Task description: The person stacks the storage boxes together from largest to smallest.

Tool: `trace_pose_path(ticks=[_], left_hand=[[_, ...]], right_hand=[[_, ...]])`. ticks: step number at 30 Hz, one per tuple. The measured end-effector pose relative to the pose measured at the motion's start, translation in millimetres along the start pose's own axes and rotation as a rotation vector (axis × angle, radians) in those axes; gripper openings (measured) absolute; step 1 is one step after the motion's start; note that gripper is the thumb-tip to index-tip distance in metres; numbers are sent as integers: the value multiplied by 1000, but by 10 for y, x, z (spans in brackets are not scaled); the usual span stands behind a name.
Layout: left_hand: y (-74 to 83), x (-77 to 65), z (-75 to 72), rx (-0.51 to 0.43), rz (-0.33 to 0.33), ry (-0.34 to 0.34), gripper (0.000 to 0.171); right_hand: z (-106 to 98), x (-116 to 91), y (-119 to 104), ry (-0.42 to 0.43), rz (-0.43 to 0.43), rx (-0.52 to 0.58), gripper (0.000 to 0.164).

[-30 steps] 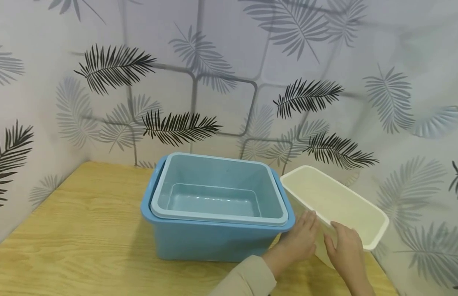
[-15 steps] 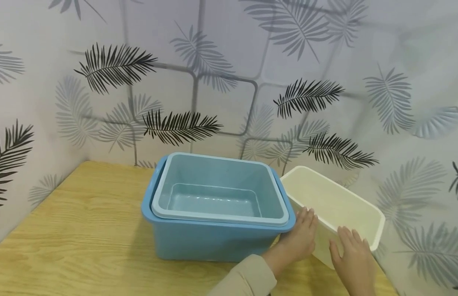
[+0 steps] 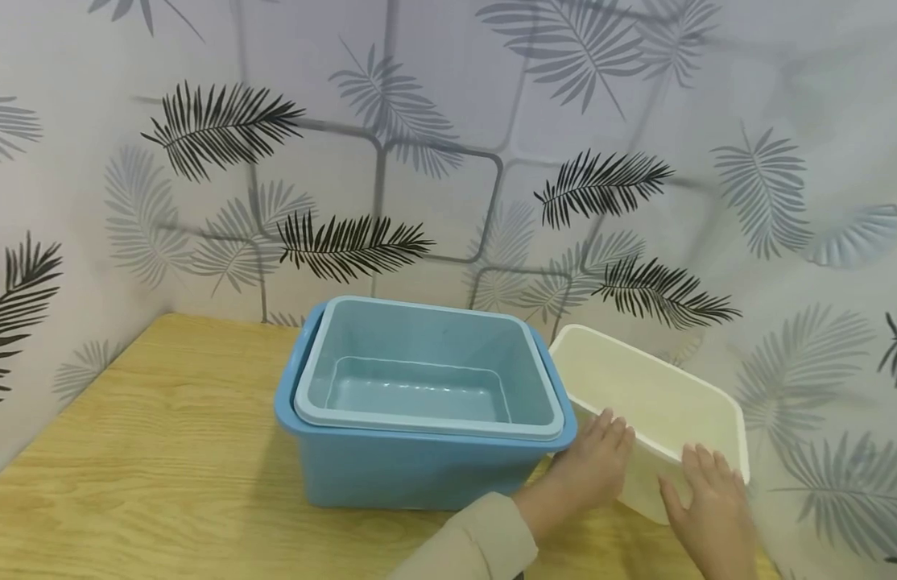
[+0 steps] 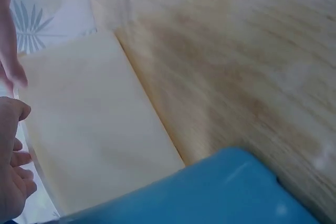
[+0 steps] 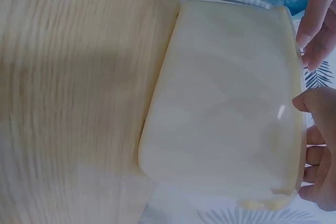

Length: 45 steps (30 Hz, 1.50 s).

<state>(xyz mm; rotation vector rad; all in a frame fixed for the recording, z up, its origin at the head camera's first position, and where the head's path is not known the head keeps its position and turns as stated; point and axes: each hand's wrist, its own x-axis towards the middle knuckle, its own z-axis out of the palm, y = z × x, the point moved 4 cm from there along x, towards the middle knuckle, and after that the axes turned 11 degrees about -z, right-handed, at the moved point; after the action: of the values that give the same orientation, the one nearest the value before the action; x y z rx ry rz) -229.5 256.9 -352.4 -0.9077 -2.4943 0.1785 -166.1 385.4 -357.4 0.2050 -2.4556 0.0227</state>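
A cream plastic bin (image 3: 637, 387) stands on the table at the right, set at an angle and open at the top. My left hand (image 3: 593, 463) rests at its near rim with the fingers fairly straight, between it and the blue tub. My right hand (image 3: 713, 507) lies further along the same rim, fingers spread and the thumb apart. In the right wrist view, the right thumb touches the rim edge of the cream bin (image 5: 220, 103). To the left stands a blue tub (image 3: 419, 475) with a lighter blue-grey bin (image 3: 427, 338) nested inside it.
The wooden table (image 3: 144, 451) stretches left of the tub. Behind it hangs a pale leaf-patterned cloth (image 3: 434, 97), which also comes down close to the cream bin's right side.
The cream bin has turned slightly and its right end has shifted left. My right hand has loosened from the rim, its fingers straightened, and it has slid right. The left hand has barely moved.
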Motion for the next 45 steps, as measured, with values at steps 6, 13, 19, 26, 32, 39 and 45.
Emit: trace_pose_path(ticks=[6, 13, 19, 26, 32, 39, 45], left_hand=[[-50, 12, 29, 172, -100, -26, 51], [-36, -59, -35, 96, -61, 107, 45], [-33, -64, -60, 72, -38, 122, 45], [27, -61, -69, 48, 3, 32, 43], [73, -71, -110, 22, 42, 76, 41], [-53, -21, -94, 54, -53, 158, 41], [-38, -2, -39, 125, -89, 89, 29]], right_hand=[[-30, -48, 8, 112, -8, 30, 43], [-26, -77, 117, 159, 1, 50, 38], [-30, -68, 207, 153, 9, 80, 35], [-28, -80, 325, 164, 8, 105, 36], [-42, -76, 408, 147, 2, 88, 36], [-48, 54, 548, 126, -199, 134, 47], [14, 184, 703, -132, -145, 175, 47]])
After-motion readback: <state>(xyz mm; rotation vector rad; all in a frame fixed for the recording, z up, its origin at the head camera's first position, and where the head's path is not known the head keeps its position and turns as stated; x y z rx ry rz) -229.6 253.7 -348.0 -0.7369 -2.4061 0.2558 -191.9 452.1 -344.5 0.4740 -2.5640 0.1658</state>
